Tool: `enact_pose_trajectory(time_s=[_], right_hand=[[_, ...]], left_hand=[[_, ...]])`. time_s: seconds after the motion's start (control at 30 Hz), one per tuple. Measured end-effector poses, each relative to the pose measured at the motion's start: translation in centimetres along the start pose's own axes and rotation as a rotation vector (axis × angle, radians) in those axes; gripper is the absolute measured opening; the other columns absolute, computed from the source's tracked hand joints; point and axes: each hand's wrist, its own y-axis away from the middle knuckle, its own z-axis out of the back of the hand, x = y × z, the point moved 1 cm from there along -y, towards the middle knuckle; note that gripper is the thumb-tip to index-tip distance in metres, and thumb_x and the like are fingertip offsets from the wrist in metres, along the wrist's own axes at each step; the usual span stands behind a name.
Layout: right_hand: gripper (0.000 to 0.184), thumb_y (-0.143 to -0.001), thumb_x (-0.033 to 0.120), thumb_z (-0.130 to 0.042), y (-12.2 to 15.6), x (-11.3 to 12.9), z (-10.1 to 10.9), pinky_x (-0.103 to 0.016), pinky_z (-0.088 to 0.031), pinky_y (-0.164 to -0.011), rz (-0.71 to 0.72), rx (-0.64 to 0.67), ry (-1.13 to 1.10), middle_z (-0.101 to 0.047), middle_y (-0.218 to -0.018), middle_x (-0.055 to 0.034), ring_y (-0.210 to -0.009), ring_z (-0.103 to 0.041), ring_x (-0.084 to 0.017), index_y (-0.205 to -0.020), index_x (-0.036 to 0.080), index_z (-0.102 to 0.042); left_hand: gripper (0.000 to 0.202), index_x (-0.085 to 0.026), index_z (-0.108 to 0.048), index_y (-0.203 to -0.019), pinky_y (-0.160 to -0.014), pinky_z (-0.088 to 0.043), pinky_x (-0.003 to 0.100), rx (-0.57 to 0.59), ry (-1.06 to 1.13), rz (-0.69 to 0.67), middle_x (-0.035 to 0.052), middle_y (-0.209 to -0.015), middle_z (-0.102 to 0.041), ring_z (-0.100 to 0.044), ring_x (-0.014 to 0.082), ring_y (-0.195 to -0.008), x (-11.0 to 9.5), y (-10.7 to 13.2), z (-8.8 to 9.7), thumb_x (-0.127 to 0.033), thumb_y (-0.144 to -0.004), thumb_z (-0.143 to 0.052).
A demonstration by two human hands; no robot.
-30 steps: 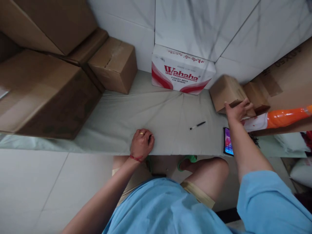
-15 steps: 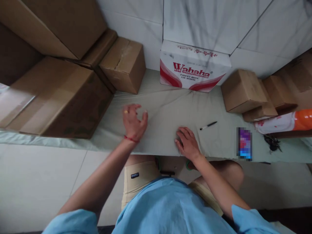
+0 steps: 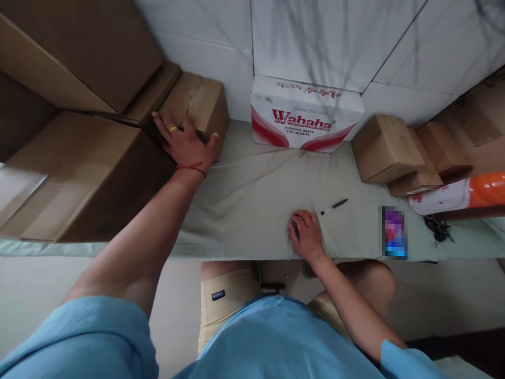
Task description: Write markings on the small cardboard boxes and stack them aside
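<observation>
My left hand, with a ring and a red string at the wrist, reaches to the small cardboard box at the back left. Its fingers are spread across the front of that box; whether they press on it I cannot tell. My right hand rests on the pale cloth near the front edge, fingers loosely curved and apart, with nothing seen in it. A pen lies just to the right of that hand.
A white and red Wahaha carton stands against the tiled wall. Large cardboard boxes fill the left side. Smaller boxes sit at the right, near an orange and white packet, keys and a pixelated phone.
My left hand has moved forward and left, from above the cloth to the small cardboard box. My right hand has stayed almost in place on the cloth. The view has shifted slightly.
</observation>
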Motion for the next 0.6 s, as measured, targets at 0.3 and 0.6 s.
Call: enact_pose_trajectory(time_s=[0.3, 0.6], right_hand=[[0.027, -0.107, 0.029, -0.055, -0.2, -0.1, 0.0, -0.057, -0.055, -0.11, -0.012, 0.011, 0.014, -0.075, -0.125, -0.0154, -0.122, -0.062, -0.033, -0.116, 0.021, -0.078], [0.026, -0.104, 0.024, -0.055, -0.3, -0.3, 0.0, -0.057, -0.054, -0.111, -0.031, 0.032, -0.003, -0.075, -0.126, -0.0163, -0.122, -0.063, -0.033, -0.114, 0.02, -0.078]], left_hand=[[0.129, -0.001, -0.038, -0.156, -0.13, -0.002, 0.085, -0.066, -0.001, 0.089, 0.0338, -0.179, -0.008, 0.002, 0.0501, -0.165, -1.7, -1.1, 0.0, -0.051, -0.062, -0.11], [0.112, -0.004, -0.04, -0.155, -0.126, -0.016, 0.088, -0.044, -0.056, 0.126, 0.0318, -0.18, -0.01, -0.007, 0.0518, -0.164, -2.5, -0.5, -0.4, -0.025, -0.066, -0.105]])
